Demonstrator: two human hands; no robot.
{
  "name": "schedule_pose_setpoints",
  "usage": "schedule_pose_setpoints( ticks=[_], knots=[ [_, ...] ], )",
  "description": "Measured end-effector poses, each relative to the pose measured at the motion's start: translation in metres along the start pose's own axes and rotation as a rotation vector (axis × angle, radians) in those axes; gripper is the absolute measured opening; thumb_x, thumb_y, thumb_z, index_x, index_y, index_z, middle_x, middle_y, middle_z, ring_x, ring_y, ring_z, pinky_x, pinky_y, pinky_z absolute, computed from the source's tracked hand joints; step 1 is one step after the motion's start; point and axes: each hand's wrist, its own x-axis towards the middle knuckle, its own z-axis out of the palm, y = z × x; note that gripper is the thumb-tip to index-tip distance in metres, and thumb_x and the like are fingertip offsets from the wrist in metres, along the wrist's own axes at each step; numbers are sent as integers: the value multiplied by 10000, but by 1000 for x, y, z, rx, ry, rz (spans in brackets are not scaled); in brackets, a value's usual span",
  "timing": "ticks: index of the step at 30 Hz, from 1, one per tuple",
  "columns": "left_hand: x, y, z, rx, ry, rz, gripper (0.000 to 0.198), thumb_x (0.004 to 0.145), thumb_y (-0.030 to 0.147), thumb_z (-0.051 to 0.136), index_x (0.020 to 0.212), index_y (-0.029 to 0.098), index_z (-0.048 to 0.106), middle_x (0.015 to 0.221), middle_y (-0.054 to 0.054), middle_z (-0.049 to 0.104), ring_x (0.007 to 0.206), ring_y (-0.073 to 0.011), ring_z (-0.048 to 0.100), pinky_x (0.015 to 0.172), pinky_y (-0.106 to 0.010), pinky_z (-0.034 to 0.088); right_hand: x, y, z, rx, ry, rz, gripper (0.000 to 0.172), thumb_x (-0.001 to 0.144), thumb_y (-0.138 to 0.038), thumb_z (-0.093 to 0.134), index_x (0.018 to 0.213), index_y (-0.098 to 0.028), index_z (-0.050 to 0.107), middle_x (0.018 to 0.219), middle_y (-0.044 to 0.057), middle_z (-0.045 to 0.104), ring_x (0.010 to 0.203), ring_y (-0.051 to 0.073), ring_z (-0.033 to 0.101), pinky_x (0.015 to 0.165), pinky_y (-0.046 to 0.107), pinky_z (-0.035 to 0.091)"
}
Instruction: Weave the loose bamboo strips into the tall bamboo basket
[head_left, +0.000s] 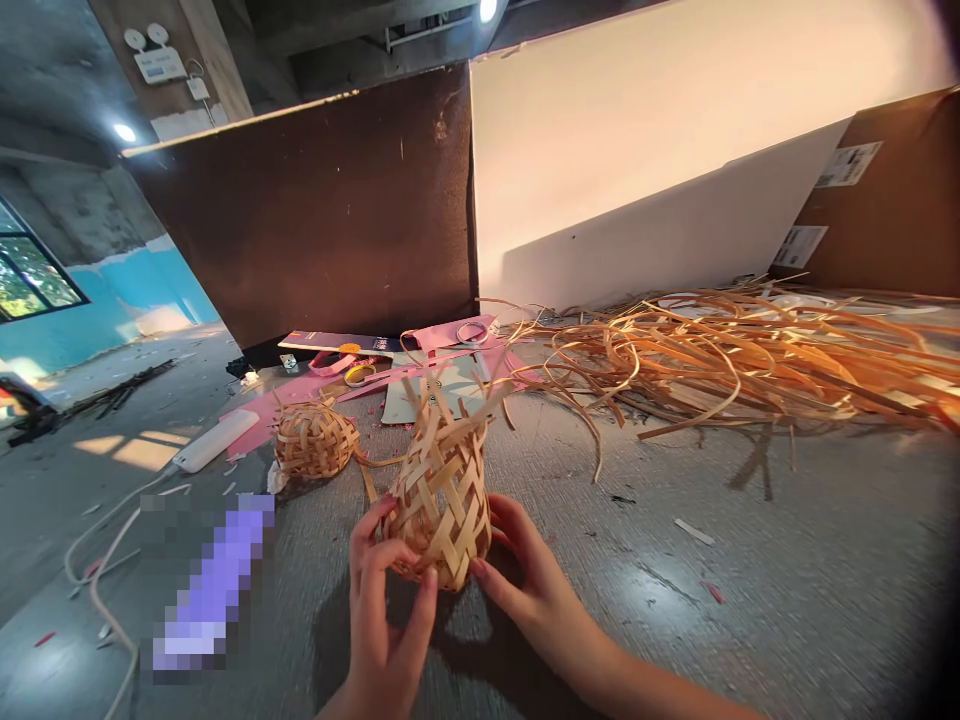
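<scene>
Head camera: two bare hands clasp a small woven basket (444, 498) low in the middle of the frame, just over a grey surface (675, 600). The left hand (391, 610) has its fingers curled onto the basket's lower left side. The right hand (525, 585) cups the lower right, thumb and fingers pressed to the weave. Fingers cover the basket's base, so it cannot be told whether it rests on the surface or is held just above it. Both forearms are cut off by the bottom edge. Loose strip ends stand up unwoven from the basket's rim.

A second woven piece (313, 438), rounder and lower, lies just behind and to the left, apart from the first: two woven pieces in all. A tangled heap of flat tan strips (750, 360) spreads across the right, too many to count and cut off at the right edge.

Behind the baskets lie pink paper sheets (300, 400) and at least three tape rings (471, 331), small and hard to make out. One white power strip (214, 441) sits at the left, its cable (105, 560) looping to the bottom edge. A pixelated patch (210, 580) hides whatever lies beside the cable.

At the back, one dark brown board (322, 200) and one white board (675, 130) stand side by side. One cardboard box (892, 190) is cut off at the right.
</scene>
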Motion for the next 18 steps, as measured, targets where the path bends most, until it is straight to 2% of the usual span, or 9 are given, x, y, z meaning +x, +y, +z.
schedule_pose_setpoints(
  ticks=[3, 7, 10, 18],
  knots=[
    [3, -3, 1, -38, 75, -88, 252, 876, 222, 584, 1103, 304, 511, 1302, -65, 462, 1246, -269, 440, 1024, -477, 374, 0, -1, 1, 15, -25, 6, 482, 941, -479, 712, 1261, -224, 458, 1236, 121, 544, 1117, 281, 537, 957, 442, 474],
    [6, -5, 2, -7, -19, -146, 480, 882, 284, 603, 1331, 366, 458, 1431, -60, 445, 1341, -297, 384, 1082, -523, 332, 1, 1, 1, -8, -23, -24, 416, 905, -304, 677, 1250, -219, 460, 1251, 110, 540, 1126, 263, 540, 957, 411, 480],
    [7, -5, 2, 36, -62, -115, 505, 889, 280, 596, 1359, 410, 467, 1470, -26, 456, 1366, -289, 388, 1094, -511, 347, 1, 2, 0, -70, -15, -34, 446, 850, -238, 642, 1252, -204, 452, 1262, 122, 533, 1142, 271, 530, 980, 430, 454],
    [5, -6, 0, 128, -40, -30, 512, 903, 232, 572, 1352, 455, 469, 1474, 14, 472, 1345, -235, 445, 1071, -417, 419, 0, -2, 3, -74, -21, -39, 430, 844, -222, 623, 1236, -186, 451, 1224, 138, 560, 1113, 287, 553, 958, 448, 471]
  ],
)
